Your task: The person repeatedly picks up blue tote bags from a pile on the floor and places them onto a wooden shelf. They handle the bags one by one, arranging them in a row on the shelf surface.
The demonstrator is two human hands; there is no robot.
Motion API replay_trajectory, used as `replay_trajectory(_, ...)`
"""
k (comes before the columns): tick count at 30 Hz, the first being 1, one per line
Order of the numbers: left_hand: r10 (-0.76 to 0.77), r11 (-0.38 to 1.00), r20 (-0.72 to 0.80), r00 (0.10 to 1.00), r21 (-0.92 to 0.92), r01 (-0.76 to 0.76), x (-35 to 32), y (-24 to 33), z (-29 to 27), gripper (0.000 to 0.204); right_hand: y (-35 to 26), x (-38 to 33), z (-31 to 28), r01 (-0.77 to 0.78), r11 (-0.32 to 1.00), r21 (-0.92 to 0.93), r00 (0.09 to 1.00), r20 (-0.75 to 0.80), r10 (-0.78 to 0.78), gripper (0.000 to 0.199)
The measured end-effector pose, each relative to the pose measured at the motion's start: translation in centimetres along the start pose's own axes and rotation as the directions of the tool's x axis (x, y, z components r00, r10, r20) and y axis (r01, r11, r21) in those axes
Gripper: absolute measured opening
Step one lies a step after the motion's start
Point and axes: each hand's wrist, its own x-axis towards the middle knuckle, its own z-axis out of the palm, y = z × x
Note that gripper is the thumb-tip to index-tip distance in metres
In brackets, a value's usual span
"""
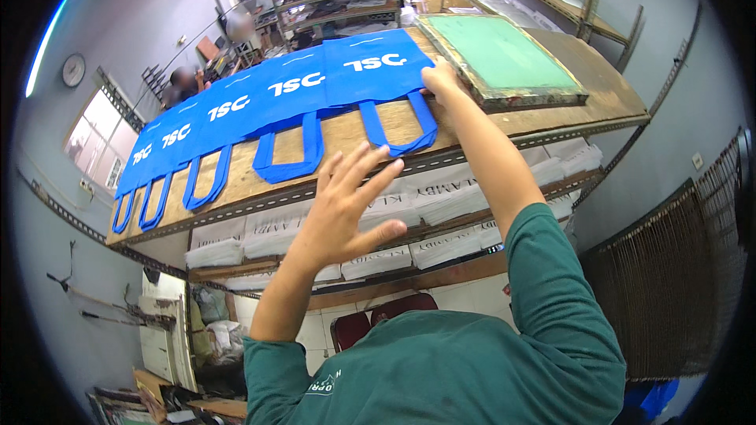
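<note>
Several blue tote bags with white print overlap in a row along the wooden table, their looped handles toward me. The nearest blue tote bag lies flat at the right end of the row. My right hand reaches to its right edge, fingers closed on the fabric there; the fingertips are partly hidden. Just right of that hand rests a printing screen with green mesh and a stained frame. My left hand hovers in front of the table edge, fingers spread and holding nothing, below the bag handles.
Under the tabletop, a shelf holds stacks of white printed packages. A metal rack stands behind the table. Two people are at the far left. A dark red chair is below, and a slatted brown panel leans at the right.
</note>
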Motion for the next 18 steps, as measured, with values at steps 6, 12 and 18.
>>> replay_trajectory(6, 0.227, 0.913, 0.069, 0.971, -0.361, -0.188, 0.8, 4.7, 1.2, 0.068, -1.3, -2.5, -4.4, 0.226, 0.891, -0.394, 0.966, -0.024, -0.256, 0.060)
replay_trajectory(12, 0.359, 0.444, 0.191, 0.914, -0.896, 0.012, -1.9, 7.8, 10.1, 0.069, -2.1, -16.1, -12.2, 0.800, 0.519, -0.300, 0.504, -0.132, -0.854, 0.053)
replay_trajectory(18, 0.092, 0.473, 0.860, 0.501, -0.481, 0.739, -11.2, -0.3, 35.1, 0.047, 3.8, -30.8, -25.6, 0.630, 0.674, -0.385, 0.582, -0.340, -0.739, 0.044)
